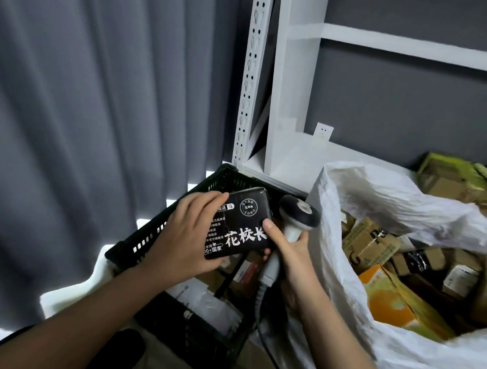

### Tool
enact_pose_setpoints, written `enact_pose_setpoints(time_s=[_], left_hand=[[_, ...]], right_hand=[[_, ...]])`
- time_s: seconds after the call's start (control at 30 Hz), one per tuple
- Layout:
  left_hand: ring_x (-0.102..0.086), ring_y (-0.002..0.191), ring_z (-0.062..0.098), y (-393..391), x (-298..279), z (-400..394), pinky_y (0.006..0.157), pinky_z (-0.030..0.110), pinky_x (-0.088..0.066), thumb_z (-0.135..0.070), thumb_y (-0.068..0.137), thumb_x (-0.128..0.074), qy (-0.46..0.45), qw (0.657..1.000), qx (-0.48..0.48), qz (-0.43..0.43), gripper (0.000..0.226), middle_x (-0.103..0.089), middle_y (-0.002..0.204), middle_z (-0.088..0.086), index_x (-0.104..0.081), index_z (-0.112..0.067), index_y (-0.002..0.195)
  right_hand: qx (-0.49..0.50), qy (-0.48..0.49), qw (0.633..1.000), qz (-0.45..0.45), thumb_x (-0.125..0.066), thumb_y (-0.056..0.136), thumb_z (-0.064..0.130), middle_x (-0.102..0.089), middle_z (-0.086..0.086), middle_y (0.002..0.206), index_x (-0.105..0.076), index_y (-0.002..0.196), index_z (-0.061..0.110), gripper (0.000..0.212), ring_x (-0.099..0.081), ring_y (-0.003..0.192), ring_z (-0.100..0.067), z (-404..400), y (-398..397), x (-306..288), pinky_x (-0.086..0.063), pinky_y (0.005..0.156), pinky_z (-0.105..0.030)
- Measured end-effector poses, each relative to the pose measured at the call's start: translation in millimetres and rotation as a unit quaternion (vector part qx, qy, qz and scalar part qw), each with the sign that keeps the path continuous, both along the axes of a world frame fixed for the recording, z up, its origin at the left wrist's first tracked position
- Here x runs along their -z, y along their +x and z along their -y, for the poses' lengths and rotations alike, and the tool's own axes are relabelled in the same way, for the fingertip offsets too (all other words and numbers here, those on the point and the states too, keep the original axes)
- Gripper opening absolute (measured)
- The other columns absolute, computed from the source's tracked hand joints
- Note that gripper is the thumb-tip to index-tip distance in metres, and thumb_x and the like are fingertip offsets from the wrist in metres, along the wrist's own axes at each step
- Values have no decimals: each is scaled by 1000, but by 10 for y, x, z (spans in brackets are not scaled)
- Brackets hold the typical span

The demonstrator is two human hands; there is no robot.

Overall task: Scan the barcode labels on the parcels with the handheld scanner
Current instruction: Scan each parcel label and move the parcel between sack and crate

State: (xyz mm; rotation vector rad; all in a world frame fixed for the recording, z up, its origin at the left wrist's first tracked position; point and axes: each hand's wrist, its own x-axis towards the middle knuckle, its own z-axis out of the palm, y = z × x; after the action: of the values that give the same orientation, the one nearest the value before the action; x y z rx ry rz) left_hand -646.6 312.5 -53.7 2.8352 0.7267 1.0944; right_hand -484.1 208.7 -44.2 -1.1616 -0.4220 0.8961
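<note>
A: Item one, black parcel (239, 224). Location: held above the black crate (152, 235), printed face up. Left hand (188, 238) grips its near-left edge, fingers curled over the top. No barcode label visible on the face shown.

B: Item two, scanner (297, 215). Right hand (292, 249) is wrapped round the white handle, thumb pressing the parcel's right edge. Dark head sits just beside the parcel's far corner, tilted up; which way the window faces, I cannot tell.

A: Risk, first entry: the label is probably on a hidden side. If the parcel is not turned, the scan likely reads nothing.

B: Risk, second: the right hand does two jobs, steadying the parcel and holding the scanner. Turning the parcel could loosen either, and a drop would land in the crate among the items already there.

A: Risk, third: the cable (263, 330) hangs down beside the crate's near corner. A wide swing may snag it.

B: Item three, white sack (414, 202), right of the hands, open, full of boxes (374, 243). Unscanned, by my estimate; mixing them with the crate's contents would spoil the count.
</note>
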Motion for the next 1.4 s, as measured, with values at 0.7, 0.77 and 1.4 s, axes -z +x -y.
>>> enact_pose_setpoints(time_s=[0.7, 0.77, 1.4], left_hand=[[-67, 102, 38, -233, -173, -265, 73, 38, -58, -55, 61, -76, -805, 554, 101, 188, 80, -64, 123, 16, -51, -25, 131], [-68, 101, 32, -202, -153, -254, 75, 38, -59, -43, 48, -84, -761, 593, 87, 250, 90, -62, 127, 10, -50, -24, 130], [-38, 125, 8, 84, 60, 121, 101, 7, -35, -39, 53, -84, -190, 950, -13, 247, 102, -28, 134, 8, -24, -24, 133]], right_hand=[[-52, 87, 984, 150, -86, 72, 24, -66, 2, 129, -46, 138, 22, 76, -62, 120, -17, 50, 2, 1, -47, 105, -45], [-44, 92, 986, 135, -85, 73, 30, -68, 3, 123, -46, 136, 24, 74, -65, 113, -17, 40, 3, 20, -50, 98, -42], [25, 93, 995, 28, -87, 64, 44, -67, -8, 123, -45, 136, 22, 86, -59, 93, -18, -35, -25, -43, -48, 84, -40]])
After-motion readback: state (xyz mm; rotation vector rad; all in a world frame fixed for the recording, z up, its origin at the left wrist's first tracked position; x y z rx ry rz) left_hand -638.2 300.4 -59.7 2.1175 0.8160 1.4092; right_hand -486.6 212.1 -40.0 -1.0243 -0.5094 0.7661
